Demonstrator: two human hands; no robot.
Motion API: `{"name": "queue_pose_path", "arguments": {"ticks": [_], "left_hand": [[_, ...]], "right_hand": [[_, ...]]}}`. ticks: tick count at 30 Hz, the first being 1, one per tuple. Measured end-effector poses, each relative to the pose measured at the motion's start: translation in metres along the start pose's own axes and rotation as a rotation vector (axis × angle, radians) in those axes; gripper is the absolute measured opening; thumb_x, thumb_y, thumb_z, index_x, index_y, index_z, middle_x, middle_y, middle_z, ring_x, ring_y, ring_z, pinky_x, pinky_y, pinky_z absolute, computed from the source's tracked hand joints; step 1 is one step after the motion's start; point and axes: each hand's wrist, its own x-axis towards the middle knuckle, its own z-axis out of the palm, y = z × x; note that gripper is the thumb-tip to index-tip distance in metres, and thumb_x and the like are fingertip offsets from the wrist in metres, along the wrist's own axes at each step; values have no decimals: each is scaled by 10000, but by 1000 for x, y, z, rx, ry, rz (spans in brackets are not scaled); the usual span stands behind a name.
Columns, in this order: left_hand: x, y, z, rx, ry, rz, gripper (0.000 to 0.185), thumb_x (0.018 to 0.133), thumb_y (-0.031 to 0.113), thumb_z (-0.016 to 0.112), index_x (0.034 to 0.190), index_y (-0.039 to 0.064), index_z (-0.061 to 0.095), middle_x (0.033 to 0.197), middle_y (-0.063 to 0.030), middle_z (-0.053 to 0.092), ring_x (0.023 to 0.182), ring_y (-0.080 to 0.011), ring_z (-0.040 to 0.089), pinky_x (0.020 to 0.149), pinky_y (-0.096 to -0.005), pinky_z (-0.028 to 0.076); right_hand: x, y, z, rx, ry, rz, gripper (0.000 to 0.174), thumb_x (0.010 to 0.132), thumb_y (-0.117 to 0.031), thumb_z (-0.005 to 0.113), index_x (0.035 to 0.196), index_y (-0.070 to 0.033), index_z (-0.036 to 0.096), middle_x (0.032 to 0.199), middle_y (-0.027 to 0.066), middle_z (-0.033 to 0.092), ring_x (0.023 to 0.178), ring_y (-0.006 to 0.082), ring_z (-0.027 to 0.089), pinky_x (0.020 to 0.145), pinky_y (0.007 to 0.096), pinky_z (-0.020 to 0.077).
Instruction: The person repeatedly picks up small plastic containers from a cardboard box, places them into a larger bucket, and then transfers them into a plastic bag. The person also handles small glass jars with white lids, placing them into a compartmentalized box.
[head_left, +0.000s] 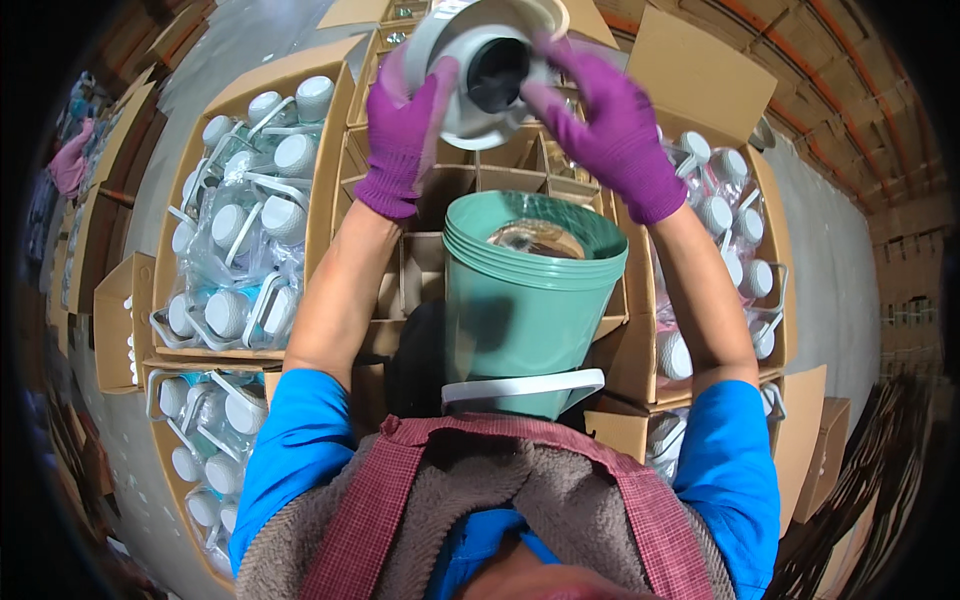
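My left hand (405, 120), in a purple knitted glove, grips the left rim of a light grey round plastic part (457, 120). A dark round opening or cap (496, 75) shows at its middle. My right hand (607, 120), gloved alike, has its blurred fingertips at the part's right side; whether they grip it is unclear. Below the hands, close to my body, stands a green plastic bucket (525, 315) with a ribbed rim. Something clear and shiny (536, 238) shows inside the bucket. A white handle (525, 388) hangs at its near side.
A cardboard carton with dividers (510, 178) lies beyond the bucket. Open cartons on the left (331, 172) and right (780, 300) hold several clear items with white dimpled caps and handles. More cartons stand near my elbows. Stacked brown boxes (832, 97) line the far right.
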Motion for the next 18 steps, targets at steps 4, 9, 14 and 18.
{"name": "queue_pose_path", "arguments": {"ticks": [4, 9, 14, 18], "left_hand": [[0, 0, 1, 51, 150, 310, 372, 964, 209, 609, 1250, -25, 570, 1121, -150, 637, 1014, -266, 618, 912, -348, 463], [-35, -2, -62, -94, -369, -5, 686, 840, 424, 741, 1316, -32, 551, 1181, -137, 649, 1067, -233, 641, 922, -372, 518], [-36, 73, -10, -20, -864, 279, 434, 769, 187, 786, 1178, 70, 702, 1156, -130, 694, 1050, -314, 680, 914, -402, 537], [-38, 60, -16, -265, -856, 18, 352, 903, 280, 641, 1163, 52, 703, 1229, -147, 666, 1133, -288, 644, 982, -418, 492]], "right_hand": [[5, -6, -14, 510, -314, 461, 483, 960, -388, 489, 1255, -17, 583, 825, 128, 705, 704, 224, 700, 679, 340, 572], [-83, 11, -30, 944, 143, 826, 729, 1046, -537, 264, 1211, 73, 627, 1130, 193, 690, 1059, 255, 674, 940, 381, 539], [-116, -3, 12, 1578, -23, 749, 889, 1004, -639, 179, 1129, 93, 668, 1269, 269, 610, 1209, 366, 572, 1091, 418, 410], [-119, -6, -5, 1212, -57, 694, 877, 1014, -634, 169, 1131, 69, 680, 1274, 241, 620, 1228, 334, 568, 1089, 414, 413]]}}
